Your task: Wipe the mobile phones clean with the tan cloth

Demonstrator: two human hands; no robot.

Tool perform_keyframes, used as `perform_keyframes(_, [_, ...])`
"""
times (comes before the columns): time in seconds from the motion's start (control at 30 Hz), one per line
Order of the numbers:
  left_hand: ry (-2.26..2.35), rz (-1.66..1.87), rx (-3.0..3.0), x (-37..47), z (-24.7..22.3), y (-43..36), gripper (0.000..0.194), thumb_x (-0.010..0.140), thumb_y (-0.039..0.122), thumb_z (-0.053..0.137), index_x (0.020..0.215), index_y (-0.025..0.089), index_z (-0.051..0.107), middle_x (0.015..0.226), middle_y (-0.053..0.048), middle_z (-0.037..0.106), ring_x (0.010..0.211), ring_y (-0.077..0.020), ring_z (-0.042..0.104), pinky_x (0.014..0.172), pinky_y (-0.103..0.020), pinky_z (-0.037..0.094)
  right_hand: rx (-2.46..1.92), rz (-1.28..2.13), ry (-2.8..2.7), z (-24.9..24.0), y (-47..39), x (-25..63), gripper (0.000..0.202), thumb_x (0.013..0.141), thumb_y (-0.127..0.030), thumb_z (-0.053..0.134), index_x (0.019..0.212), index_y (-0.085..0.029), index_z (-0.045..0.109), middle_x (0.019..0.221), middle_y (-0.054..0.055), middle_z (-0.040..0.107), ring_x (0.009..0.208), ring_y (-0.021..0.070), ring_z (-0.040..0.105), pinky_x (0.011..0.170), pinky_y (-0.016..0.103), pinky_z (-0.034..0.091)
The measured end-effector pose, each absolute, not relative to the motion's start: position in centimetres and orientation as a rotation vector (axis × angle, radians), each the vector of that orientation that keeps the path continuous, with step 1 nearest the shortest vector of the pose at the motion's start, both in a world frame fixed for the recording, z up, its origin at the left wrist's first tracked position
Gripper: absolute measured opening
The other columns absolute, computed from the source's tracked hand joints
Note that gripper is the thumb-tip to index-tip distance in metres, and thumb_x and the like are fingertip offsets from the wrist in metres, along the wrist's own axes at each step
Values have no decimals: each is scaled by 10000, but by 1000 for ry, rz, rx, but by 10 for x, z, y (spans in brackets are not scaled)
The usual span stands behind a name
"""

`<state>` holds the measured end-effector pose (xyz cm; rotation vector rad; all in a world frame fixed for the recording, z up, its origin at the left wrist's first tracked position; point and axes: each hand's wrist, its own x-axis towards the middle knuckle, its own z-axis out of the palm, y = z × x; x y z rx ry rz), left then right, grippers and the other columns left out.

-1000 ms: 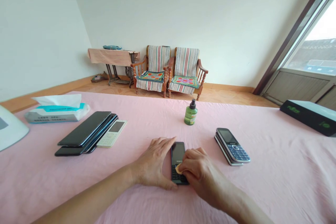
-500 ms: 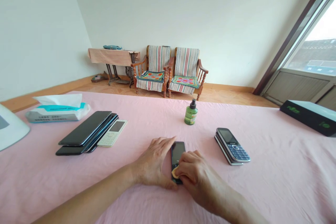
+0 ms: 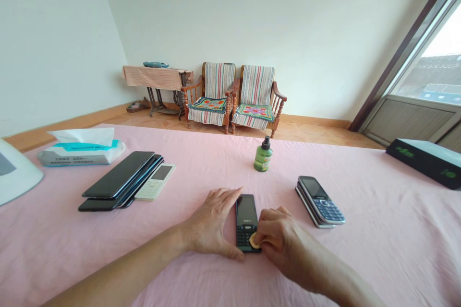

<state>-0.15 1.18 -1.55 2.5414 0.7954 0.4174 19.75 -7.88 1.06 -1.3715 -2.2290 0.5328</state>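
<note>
On pink cloth (image 3: 201,172), between left hand (image 3: 209,225) and right hand (image 3: 283,244): keypad phone (image 3: 247,207)
Your right hand pinches the yellow pad (image 3: 253,241); your left-hand digits are apart. Sideways pad pressure could skid the phone.

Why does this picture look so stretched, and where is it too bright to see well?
Head view: door frame slants steeply, suggesting wide-angle distortion; window nearly white toward its top; soft shine on the dark phone's screen; print on the tissue pack too soft to read.
</note>
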Motion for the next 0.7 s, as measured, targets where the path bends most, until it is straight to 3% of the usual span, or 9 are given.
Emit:
perform_keyframes(0.23, [797,471,2560,-1,-18,13,1214,502,648,798,1479,175,253,1436,-178,426,1279,-398,395,1076,-535,272,-1283,549,-2186,5,-79,189,273,785,30,550,746,-210,675,816,-7,607,800,135,561,736,256,385])
perform_keyframes(0.7, [792,438,2566,-1,-17,13,1174,534,629,795,1470,157,267,1445,-188,416,1291,-406,385,1080,-545,271,-1325,532,-2224,6,-81,191,285,749,54,539,738,-206,653,821,-5,613,777,143,556,717,273,368])
